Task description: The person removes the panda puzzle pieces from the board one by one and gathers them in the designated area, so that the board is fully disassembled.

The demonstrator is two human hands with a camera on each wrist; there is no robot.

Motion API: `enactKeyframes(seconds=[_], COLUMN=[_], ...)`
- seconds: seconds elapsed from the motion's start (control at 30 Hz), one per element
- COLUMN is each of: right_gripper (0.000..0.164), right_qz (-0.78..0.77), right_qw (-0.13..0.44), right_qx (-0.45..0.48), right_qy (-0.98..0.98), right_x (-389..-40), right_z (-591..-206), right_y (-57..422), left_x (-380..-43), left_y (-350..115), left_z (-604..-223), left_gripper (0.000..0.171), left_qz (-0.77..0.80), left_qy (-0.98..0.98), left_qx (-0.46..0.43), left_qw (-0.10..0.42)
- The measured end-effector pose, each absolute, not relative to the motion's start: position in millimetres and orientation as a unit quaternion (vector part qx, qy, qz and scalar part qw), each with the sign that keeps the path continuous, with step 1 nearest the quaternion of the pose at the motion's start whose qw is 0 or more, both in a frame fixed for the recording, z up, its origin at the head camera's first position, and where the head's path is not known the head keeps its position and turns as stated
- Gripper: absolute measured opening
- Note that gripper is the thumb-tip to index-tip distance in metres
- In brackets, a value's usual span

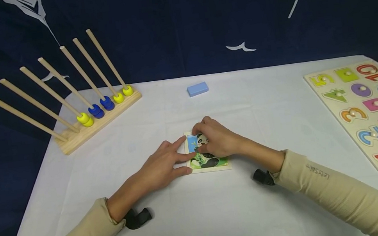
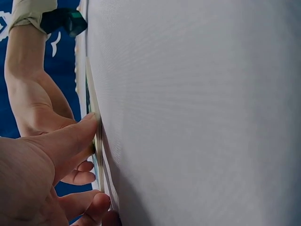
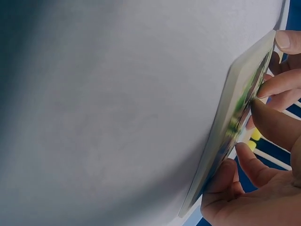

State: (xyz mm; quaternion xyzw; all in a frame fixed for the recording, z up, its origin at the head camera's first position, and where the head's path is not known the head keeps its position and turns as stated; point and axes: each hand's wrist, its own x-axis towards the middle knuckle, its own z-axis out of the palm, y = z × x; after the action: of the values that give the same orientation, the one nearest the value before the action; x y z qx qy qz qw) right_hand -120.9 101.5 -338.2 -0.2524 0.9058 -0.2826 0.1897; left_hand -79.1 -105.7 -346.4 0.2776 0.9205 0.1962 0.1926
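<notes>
Grip of the left hand [image 1: 161, 166] is spread: index finger straight toward the far left corner of the panda board [image 1: 209, 160], middle finger reaching onto the picture, thumb at the near left corner. Left wrist view shows the thumb tip against the board's edge. Grip of the right hand [image 1: 220, 139] is bent over the board's far part, thumb tip on the picture, fingertips at the far side; cannot tell whether it pinches a piece or only presses. Fingers of the 2 hands nearly meet over the picture.

Panda board lies flat on the white-covered surface [image 1: 242, 209], middle of scene, between the hands. Pale border, panda on blue and green ground; right hand hides part of it.

Far left: wooden rack [image 1: 108, 120] with 7 upright pegs, set at a slant. Beads on 5 of the pegs, left to right: yellow, blue, blue, yellow, yellow. Far side, beyond the panda board: light blue block [image 1: 197, 89]. Right side, well apart from the hands: number board [image 1: 353, 103], coloured numerals and shapes, small knobs on them.

Beige sleeves [image 1: 346, 189] on 2 arms, lettering on the right sleeve. Black device [image 1: 137, 218] under the left wrist, another black device under the right. Dark blue backdrop [image 1: 163, 26] behind, white feather and bird prints.
</notes>
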Motion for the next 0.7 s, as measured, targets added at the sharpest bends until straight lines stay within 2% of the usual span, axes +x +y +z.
enactKeyframes(seconds=[0.37,0.57,0.7], right_gripper=[0.035,0.042,0.040], right_qz=[-0.286,-0.277,-0.274], right_qw=[0.179,0.177,0.186], right_qx=[-0.271,-0.277,-0.266], right_qy=[0.902,0.903,0.905], right_x=[-121.9,-123.2,-123.8], right_z=[-338.8,-338.6,-338.4], right_y=[102.1,101.2,100.2], left_x=[-79.2,-79.9,-79.9], left_y=[-106.2,-105.9,-105.7], left_z=[-346.2,-346.8,-347.1], left_gripper=[0.048,0.048,0.048], left_qz=[0.201,0.199,0.198], left_qy=[0.921,0.921,0.920], left_qx=[0.272,0.278,0.280], left_qw=[0.192,0.188,0.189])
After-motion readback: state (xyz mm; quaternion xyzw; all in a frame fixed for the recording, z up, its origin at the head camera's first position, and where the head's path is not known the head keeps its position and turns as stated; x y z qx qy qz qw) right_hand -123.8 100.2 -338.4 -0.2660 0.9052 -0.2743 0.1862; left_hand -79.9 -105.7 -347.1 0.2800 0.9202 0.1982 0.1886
